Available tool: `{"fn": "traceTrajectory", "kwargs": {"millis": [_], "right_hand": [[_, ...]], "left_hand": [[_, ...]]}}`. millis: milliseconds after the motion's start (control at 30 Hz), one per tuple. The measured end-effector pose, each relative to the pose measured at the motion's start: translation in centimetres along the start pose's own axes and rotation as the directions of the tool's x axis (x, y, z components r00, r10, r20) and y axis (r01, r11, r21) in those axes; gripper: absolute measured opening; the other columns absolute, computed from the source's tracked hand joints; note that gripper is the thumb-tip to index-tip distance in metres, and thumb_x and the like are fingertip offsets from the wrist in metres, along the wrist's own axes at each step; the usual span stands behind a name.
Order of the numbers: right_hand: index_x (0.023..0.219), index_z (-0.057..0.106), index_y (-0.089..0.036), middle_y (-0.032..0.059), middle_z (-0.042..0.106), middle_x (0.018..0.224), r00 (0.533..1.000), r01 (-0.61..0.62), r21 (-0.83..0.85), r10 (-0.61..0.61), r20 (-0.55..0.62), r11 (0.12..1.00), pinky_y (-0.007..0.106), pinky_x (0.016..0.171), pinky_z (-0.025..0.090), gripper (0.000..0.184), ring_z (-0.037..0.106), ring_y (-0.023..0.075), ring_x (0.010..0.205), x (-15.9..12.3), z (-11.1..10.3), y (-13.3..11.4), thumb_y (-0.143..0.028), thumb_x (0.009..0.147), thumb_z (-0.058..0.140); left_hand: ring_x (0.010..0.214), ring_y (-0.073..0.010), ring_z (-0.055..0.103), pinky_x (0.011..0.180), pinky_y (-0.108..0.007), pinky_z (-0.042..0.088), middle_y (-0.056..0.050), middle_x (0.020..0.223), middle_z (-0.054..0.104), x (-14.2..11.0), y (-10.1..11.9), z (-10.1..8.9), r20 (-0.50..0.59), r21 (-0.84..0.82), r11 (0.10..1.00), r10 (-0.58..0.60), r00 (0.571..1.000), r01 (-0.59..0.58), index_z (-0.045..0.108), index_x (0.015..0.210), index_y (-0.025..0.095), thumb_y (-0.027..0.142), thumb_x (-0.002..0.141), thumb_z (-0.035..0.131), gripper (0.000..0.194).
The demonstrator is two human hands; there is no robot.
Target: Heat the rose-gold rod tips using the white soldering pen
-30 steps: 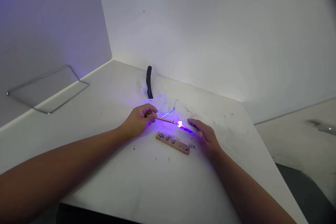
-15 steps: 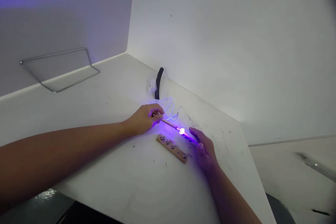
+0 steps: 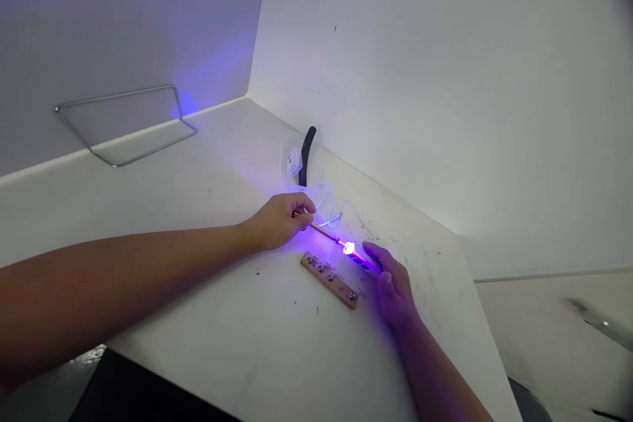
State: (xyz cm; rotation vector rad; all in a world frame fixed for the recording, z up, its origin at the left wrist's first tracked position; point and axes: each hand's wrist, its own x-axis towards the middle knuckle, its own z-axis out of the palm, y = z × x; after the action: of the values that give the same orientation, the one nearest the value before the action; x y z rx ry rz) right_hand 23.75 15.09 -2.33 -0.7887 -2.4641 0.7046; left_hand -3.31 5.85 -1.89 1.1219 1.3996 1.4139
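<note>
My left hand (image 3: pixel 281 219) is closed in a pinch on a thin wooden stick (image 3: pixel 324 232) that points right across the white table (image 3: pixel 208 316). At the stick's far end a small piece (image 3: pixel 349 248) glows bright pink-white. My right hand (image 3: pixel 390 280) is closed on a small dark violet-light pen (image 3: pixel 364 261) whose tip meets the glowing piece. Just in front of the stick lies a small wooden strip (image 3: pixel 330 278) with several metal studs, touched by neither hand.
A thin white cable (image 3: pixel 324 201) loops behind my left hand toward a white plug (image 3: pixel 293 161) and a black curved handle (image 3: pixel 305 155) leaning at the wall. A wire frame (image 3: pixel 123 124) stands at the back left. Dark specks litter the table's right part.
The view has swung left and the violet spot on the wall moved. Both hands keep their grips; the stick and light stay together above the strip.
</note>
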Motion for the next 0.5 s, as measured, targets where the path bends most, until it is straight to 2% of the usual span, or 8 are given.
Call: {"fn": "traceTrajectory", "kwargs": {"millis": [167,500], "right_hand": [[0.12,0.049,-0.02,0.0106,0.057,0.111,1.0,0.006,-0.009,-0.005,0.009,1.0,0.043,0.084,0.044,0.06,0.053,0.0291,0.101,0.03,-0.03,-0.12,-0.061,0.085,0.024],[0.119,0.049,-0.02,0.0109,0.058,0.109,1.0,0.019,-0.041,-0.019,0.014,0.999,0.042,0.08,0.046,0.06,0.055,0.0296,0.099,0.16,-0.04,-0.12,-0.062,0.085,0.023]], "left_hand": [[0.054,-0.0117,0.051,0.049,-0.021,0.037,0.0,0.063,0.058,0.03,0.17,0.09,-0.009,0.061,0.998,0.018,1.0,-0.017,0.063,0.079,0.018,0.027,0.069,0.058,0.015],[0.055,-0.0121,0.051,0.049,-0.022,0.037,0.0,0.063,0.058,0.16,-0.01,0.21,-0.006,0.058,0.998,0.03,1.0,-0.029,0.063,0.081,0.018,0.029,0.07,0.057,0.016]]}}
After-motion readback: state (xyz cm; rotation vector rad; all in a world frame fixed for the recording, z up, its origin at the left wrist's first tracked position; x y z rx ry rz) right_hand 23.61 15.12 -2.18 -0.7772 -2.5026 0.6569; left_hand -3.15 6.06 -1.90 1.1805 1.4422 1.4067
